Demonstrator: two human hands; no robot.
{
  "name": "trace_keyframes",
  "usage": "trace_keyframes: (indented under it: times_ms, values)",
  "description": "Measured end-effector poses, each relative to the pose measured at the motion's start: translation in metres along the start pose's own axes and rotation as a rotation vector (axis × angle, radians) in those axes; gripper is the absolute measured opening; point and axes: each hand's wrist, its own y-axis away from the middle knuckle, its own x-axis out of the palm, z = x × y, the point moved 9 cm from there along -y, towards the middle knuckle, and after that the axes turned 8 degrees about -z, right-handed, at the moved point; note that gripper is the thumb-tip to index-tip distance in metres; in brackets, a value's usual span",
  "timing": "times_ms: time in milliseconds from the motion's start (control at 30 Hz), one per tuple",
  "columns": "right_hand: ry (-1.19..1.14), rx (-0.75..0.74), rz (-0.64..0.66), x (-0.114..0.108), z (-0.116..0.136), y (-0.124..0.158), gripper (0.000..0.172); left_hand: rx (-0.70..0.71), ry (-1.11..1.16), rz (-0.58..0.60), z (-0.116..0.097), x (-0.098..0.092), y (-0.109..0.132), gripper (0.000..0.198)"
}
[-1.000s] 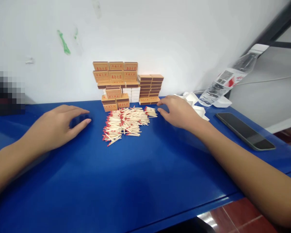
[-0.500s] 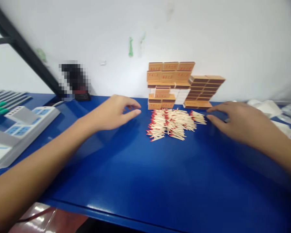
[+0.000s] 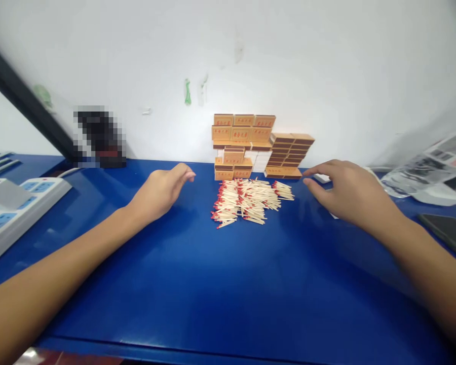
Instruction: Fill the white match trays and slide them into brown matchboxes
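A loose heap of red-tipped matches (image 3: 247, 200) lies on the blue table, with a small bunch of matches (image 3: 283, 190) at its right end. Behind it, a stack of orange matchboxes (image 3: 241, 133) rises against the wall, and some white boxes (image 3: 256, 159) are set among them. To its right is a second pile of matchboxes (image 3: 291, 149), mostly with their dark striking sides outward. My left hand (image 3: 165, 190) hovers left of the heap, fingers curled together, nothing visible in them. My right hand (image 3: 342, 190), thumb and forefinger apart, is empty just right of the matches.
At the left is a white power strip (image 3: 26, 208) with plugs. A dark, pixelated object (image 3: 102, 134) stands by the wall. Clear plastic packaging (image 3: 425, 170) and a dark flat phone-like object (image 3: 448, 233) lie at the right. The blue table's (image 3: 228, 284) front edge runs along the bottom.
My left hand has drawn its fingers together from an open pose. My right hand remains open beside the matches. The view has turned to the right, bringing the dark flat object into sight.
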Motion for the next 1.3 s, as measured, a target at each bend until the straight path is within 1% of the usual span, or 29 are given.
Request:
trace_keyframes:
  times_ms: [100, 167, 200, 233, 300, 367, 400, 467, 533, 567, 667, 700, 833, 933, 1000, 1033, 1100, 1133, 1167, 1200, 1267, 1300]
  values:
    - [0.079, 0.034, -0.037, -0.022, -0.026, -0.005, 0.035, 0.007, -0.155, 0.081, -0.002, 0.001, 0.0, 0.056]
    - [0.141, 0.06, -0.014, -0.032, -0.052, -0.007, 0.035, 0.023, -0.256, 0.093, -0.003, 0.0, 0.001, 0.061]
    - [0.163, 0.086, 0.029, -0.035, -0.068, -0.007, 0.034, 0.023, -0.283, 0.079, -0.001, -0.002, 0.001, 0.061]
    - [0.167, 0.136, 0.081, -0.035, -0.084, -0.005, 0.033, 0.024, -0.283, 0.053, 0.001, -0.004, 0.0, 0.057]
    - [0.138, 0.253, 0.194, -0.033, -0.111, 0.0, 0.029, 0.05, -0.196, -0.001, 0.003, -0.009, 0.0, 0.046]
    - [0.088, 0.332, 0.264, -0.031, -0.125, 0.004, 0.024, 0.077, -0.081, -0.034, 0.004, -0.013, 0.0, 0.042]
    - [0.067, 0.345, 0.281, -0.03, -0.126, 0.005, 0.024, 0.067, -0.068, -0.046, 0.005, -0.016, -0.001, 0.042]
    - [0.046, 0.34, 0.288, -0.029, -0.121, 0.004, 0.026, 0.016, -0.143, -0.057, 0.009, -0.021, -0.001, 0.046]
    - [0.035, 0.306, 0.3, -0.028, -0.113, 0.003, 0.029, -0.025, -0.24, -0.076, 0.01, -0.026, -0.002, 0.052]
    - [0.03, 0.284, 0.307, -0.027, -0.11, 0.003, 0.031, -0.025, -0.246, -0.085, 0.009, -0.028, -0.002, 0.05]
    - [0.02, 0.22, 0.335, -0.023, -0.104, 0.003, 0.038, 0.045, -0.121, -0.101, 0.005, -0.028, -0.002, 0.035]
    - [0.02, 0.209, 0.347, -0.021, -0.104, 0.003, 0.04, 0.068, -0.093, -0.096, 0.005, -0.026, -0.003, 0.033]
    - [0.017, 0.219, 0.385, -0.012, -0.111, 0.006, 0.038, 0.09, -0.148, -0.064, 0.012, -0.021, -0.003, 0.036]
    - [0.021, 0.238, 0.391, -0.01, -0.114, 0.007, 0.037, 0.121, -0.12, -0.029, 0.007, -0.02, -0.003, 0.036]
    - [0.025, 0.22, 0.359, -0.016, -0.109, 0.005, 0.033, 0.135, -0.092, -0.023, 0.001, -0.021, -0.002, 0.035]
    - [0.023, 0.205, 0.313, -0.023, -0.103, 0.002, 0.031, 0.139, -0.078, -0.027, -0.003, -0.022, -0.002, 0.035]
    - [-0.021, 0.179, 0.178, -0.043, -0.085, -0.004, 0.028, 0.152, -0.038, -0.044, -0.014, -0.025, -0.001, 0.034]
    - [-0.075, 0.166, 0.113, -0.053, -0.072, -0.006, 0.028, 0.162, -0.011, -0.055, -0.021, -0.026, 0.0, 0.032]
    - [-0.157, 0.146, 0.08, -0.06, -0.055, -0.007, 0.029, 0.181, 0.022, -0.059, -0.031, -0.027, 0.002, 0.031]
    - [-0.256, 0.108, 0.083, -0.062, -0.034, -0.006, 0.029, 0.203, 0.061, -0.067, -0.041, -0.028, 0.005, 0.028]
    - [-0.479, -0.055, 0.178, -0.06, 0.023, 0.001, 0.025, 0.272, 0.148, -0.048, -0.067, -0.028, 0.012, 0.024]
    - [-0.554, -0.158, 0.245, -0.057, 0.054, 0.008, 0.022, 0.304, 0.192, -0.026, -0.081, -0.027, 0.016, 0.024]
